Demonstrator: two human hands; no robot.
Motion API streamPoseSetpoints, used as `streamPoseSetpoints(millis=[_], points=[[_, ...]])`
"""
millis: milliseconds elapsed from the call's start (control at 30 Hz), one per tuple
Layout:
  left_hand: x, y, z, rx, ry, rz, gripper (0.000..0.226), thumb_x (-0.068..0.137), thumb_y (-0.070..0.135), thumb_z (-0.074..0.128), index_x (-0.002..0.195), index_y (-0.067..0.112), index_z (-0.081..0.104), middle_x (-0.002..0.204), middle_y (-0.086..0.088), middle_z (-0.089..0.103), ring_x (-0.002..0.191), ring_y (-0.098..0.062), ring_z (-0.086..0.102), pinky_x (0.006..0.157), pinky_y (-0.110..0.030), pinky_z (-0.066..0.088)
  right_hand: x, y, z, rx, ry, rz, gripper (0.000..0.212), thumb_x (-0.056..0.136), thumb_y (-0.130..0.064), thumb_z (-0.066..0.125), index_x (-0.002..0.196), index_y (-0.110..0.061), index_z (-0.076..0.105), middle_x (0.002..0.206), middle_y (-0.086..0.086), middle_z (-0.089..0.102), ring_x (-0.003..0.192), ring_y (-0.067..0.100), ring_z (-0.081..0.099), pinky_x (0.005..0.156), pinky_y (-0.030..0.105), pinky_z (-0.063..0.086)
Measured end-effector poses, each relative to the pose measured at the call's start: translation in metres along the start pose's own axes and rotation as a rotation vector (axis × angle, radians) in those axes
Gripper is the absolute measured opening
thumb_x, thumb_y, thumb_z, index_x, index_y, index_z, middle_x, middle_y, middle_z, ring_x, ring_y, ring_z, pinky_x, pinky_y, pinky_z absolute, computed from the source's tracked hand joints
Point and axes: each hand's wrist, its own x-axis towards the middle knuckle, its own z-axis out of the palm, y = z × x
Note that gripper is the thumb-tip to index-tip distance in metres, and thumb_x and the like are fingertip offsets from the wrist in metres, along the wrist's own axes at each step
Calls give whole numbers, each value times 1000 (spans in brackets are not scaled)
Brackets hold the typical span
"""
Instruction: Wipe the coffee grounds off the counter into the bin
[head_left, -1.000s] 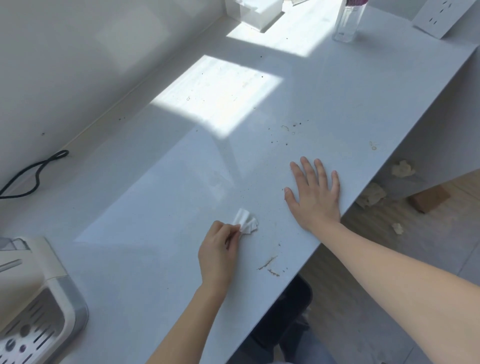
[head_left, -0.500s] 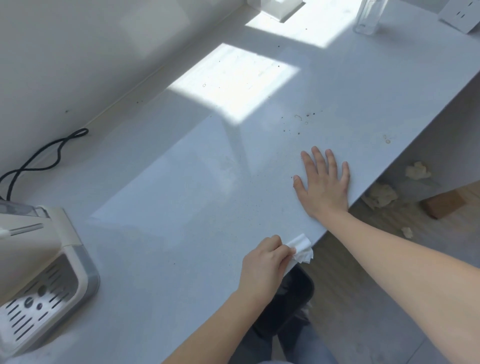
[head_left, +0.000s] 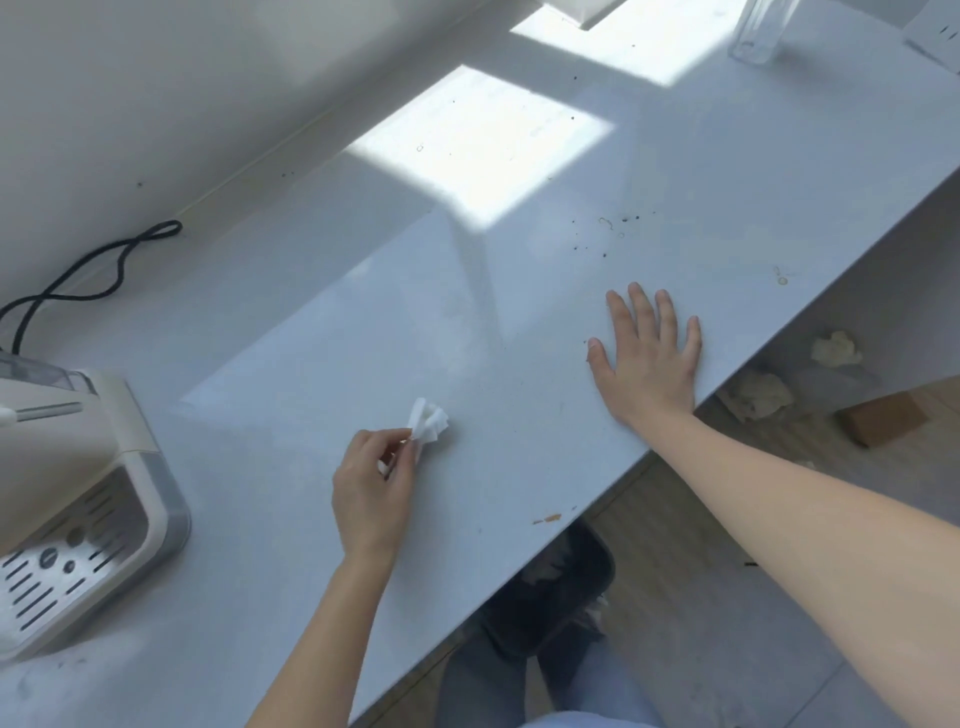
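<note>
At the frame's left edge stands one coffee machine (head_left: 78, 499) on the desk (head_left: 291, 332). Near the middle my left hand (head_left: 371, 493) pinches one crumpled white tissue (head_left: 428, 421). One brown smear of grounds (head_left: 548, 518) lies at the desk's near edge, above one dark bin (head_left: 556, 592). Right of centre my right hand (head_left: 649, 358) lies flat, fingers spread, holding nothing
</note>
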Motion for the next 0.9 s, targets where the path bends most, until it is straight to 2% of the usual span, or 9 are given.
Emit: streamPoseSetpoints(millis=[67,267,400,500,700,800,900], points=[[6,-15,-12,60,51,-37,11,82,15,68,82,25,66,76,8,57,72,-1,56,55,-9,36,1,0,0,-5,4,-1,64,94,-53,15,151,-27,7,162,-3,6,148,23,-1,117,53,1],[-17,-12,-4,113,-21,-21,6,81,8,70,83,13,70,71,5,55,65,0,55,58,-6,36,0,1,0,-1,5,-11,63,94,-52,17,151,-26,8,162,-2,7,148,24,1,116,54,3],[-38,7,7,135,-96,-7,4,82,15,69,85,16,72,72,7,56,60,-3,52,54,-16,40,-1,-1,-2,-6,0,-12,63,94,-51,17,152,-26,7,162,-1,6,148,25,0,116,54,3],[-58,26,25,139,-145,-18,4,84,21,68,85,19,71,73,9,55,60,-7,52,52,-17,37,0,-1,-3,-3,-1,-18,63,95,-51,18,152,-25,7,162,-1,6,148,25,1,116,54,3],[-82,55,55,115,-172,2,10,85,29,64,87,22,71,76,7,59,62,-15,56,54,-30,46,0,-1,-2,-19,-4,-11,64,95,-51,15,152,-25,5,162,-1,4,148,25,-1,117,54,1],[-87,64,64,125,-155,31,8,84,28,65,85,22,71,74,6,58,56,-19,52,52,-28,39,-1,-2,-2,-21,-3,-18,63,95,-50,15,152,-24,5,162,0,4,148,25,-2,116,54,0],[-89,68,69,127,-148,90,6,83,25,68,85,22,72,72,6,60,52,-16,43,54,-27,37,-2,-3,-1,-12,-4,-19,63,95,-50,16,152,-24,6,162,0,4,148,26,-2,117,54,0]])
